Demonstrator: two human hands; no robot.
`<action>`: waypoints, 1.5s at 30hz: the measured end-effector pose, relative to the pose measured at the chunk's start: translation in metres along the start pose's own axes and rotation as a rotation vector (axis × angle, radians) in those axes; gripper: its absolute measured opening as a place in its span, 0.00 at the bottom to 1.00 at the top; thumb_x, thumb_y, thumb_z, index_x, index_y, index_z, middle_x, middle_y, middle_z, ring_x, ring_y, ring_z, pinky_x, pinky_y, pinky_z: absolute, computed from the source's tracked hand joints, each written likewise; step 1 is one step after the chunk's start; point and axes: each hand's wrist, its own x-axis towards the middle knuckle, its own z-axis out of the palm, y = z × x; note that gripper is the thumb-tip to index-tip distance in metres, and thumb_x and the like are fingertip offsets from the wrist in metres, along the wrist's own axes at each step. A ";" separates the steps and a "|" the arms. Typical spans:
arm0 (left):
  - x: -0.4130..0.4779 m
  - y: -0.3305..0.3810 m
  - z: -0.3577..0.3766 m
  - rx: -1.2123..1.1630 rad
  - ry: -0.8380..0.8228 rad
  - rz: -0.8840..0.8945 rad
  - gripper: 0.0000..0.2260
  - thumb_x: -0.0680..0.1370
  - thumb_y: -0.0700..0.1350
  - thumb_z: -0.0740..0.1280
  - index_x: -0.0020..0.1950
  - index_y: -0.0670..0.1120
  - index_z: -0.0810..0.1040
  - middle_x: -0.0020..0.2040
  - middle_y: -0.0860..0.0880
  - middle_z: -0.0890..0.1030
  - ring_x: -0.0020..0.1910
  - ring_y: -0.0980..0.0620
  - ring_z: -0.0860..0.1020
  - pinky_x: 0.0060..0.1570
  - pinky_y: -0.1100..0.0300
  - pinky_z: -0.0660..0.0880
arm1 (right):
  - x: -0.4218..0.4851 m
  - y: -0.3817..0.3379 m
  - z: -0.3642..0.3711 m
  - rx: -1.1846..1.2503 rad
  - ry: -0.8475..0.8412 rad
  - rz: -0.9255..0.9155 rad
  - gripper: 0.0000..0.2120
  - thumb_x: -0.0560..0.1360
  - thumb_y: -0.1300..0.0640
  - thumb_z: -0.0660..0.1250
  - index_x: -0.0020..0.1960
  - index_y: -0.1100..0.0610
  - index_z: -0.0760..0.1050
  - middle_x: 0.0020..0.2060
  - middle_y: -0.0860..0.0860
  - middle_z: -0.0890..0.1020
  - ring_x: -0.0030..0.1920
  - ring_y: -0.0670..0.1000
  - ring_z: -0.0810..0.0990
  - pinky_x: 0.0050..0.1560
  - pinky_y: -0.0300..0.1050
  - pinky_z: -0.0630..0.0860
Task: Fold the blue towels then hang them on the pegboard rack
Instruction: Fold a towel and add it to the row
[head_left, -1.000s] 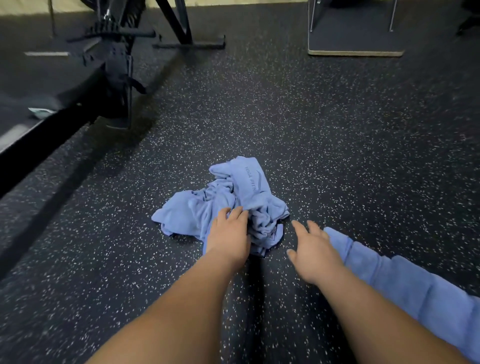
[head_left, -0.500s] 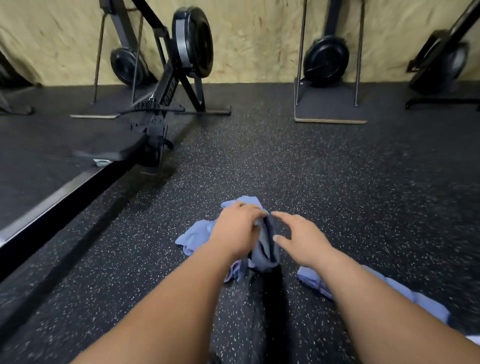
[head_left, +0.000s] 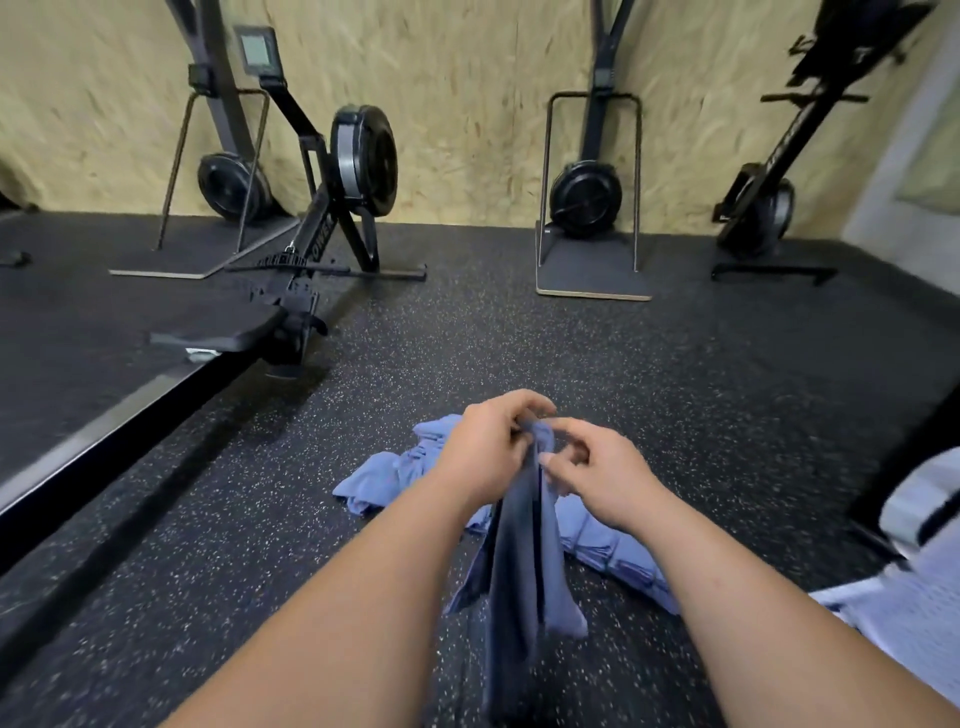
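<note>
Limp blue towel (head_left: 522, 571) aloft, vertical; crumpled towel heap (head_left: 379, 475) behind it

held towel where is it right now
In the head view the towel hangs at centre, its top held by the left hand and right hand, over the towel pile on the floor.

left hand (head_left: 485, 452) and right hand (head_left: 608, 478) meet, fingers (head_left: 571, 430) pinching the towel (head_left: 519, 571).

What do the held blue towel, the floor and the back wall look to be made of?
The blue towel: soft matte cloth, possibly microfibre; it hangs limp in folds. The floor: probably rubber matting, matte black with pale flecks. The back wall: apparently strand board; pressed wood chips show.
</note>
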 end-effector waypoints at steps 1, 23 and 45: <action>-0.005 0.006 -0.001 0.005 -0.023 0.007 0.21 0.78 0.33 0.67 0.63 0.56 0.82 0.48 0.57 0.85 0.46 0.60 0.80 0.49 0.76 0.70 | -0.009 -0.001 -0.005 -0.005 -0.019 0.001 0.19 0.78 0.52 0.75 0.67 0.42 0.79 0.36 0.49 0.85 0.37 0.47 0.82 0.49 0.50 0.82; 0.009 0.042 0.055 -0.148 -0.116 0.002 0.06 0.78 0.54 0.72 0.44 0.55 0.80 0.33 0.59 0.78 0.33 0.57 0.73 0.42 0.52 0.77 | -0.069 0.025 -0.115 -0.143 0.248 0.186 0.04 0.77 0.51 0.75 0.49 0.46 0.80 0.38 0.46 0.84 0.40 0.47 0.81 0.39 0.43 0.73; 0.041 0.033 0.062 0.298 -0.223 -0.100 0.04 0.70 0.50 0.68 0.37 0.59 0.78 0.36 0.60 0.81 0.42 0.52 0.81 0.46 0.53 0.82 | -0.043 0.053 -0.150 -0.276 0.338 0.122 0.06 0.79 0.49 0.73 0.44 0.45 0.82 0.37 0.45 0.84 0.40 0.48 0.81 0.40 0.42 0.72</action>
